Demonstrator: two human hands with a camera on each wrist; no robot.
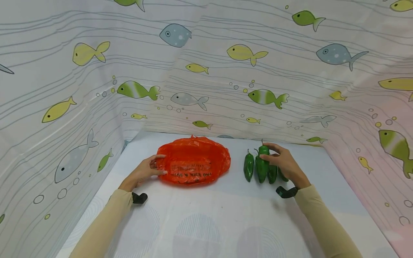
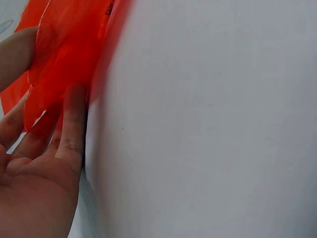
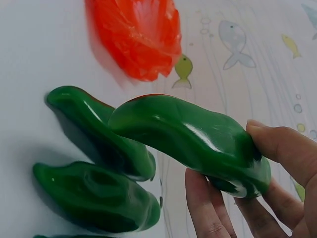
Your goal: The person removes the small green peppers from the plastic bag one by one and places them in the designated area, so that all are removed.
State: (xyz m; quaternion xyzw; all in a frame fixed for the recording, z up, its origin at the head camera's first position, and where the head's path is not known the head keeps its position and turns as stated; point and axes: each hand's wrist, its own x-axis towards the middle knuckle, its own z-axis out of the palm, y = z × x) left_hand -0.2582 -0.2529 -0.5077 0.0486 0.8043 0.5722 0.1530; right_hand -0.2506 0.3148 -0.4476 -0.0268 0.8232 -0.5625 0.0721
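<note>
A red plastic bag (image 1: pixel 190 166) with printed lettering lies with its mouth spread wide. My left hand (image 1: pixel 146 170) holds the bag's left edge, and the left wrist view shows fingers behind the thin red film (image 2: pixel 64 54) with the thumb on its other side. At the right, my right hand (image 1: pixel 282 161) grips a glossy green pepper (image 3: pixel 188 131) by its stem end, between thumb and fingers. That pepper is raised over several other green peppers. Two of these, an upper pepper (image 3: pixel 99 131) and a lower pepper (image 3: pixel 96 196), lie beside it in the right wrist view.
A white table surface (image 1: pixel 200 215) with pale round patterns lies under everything. Fish-printed sheeting (image 1: pixel 219 82) stands up as walls at the back and on both sides. The leftmost pepper (image 1: pixel 248 166) lies a short way right of the bag.
</note>
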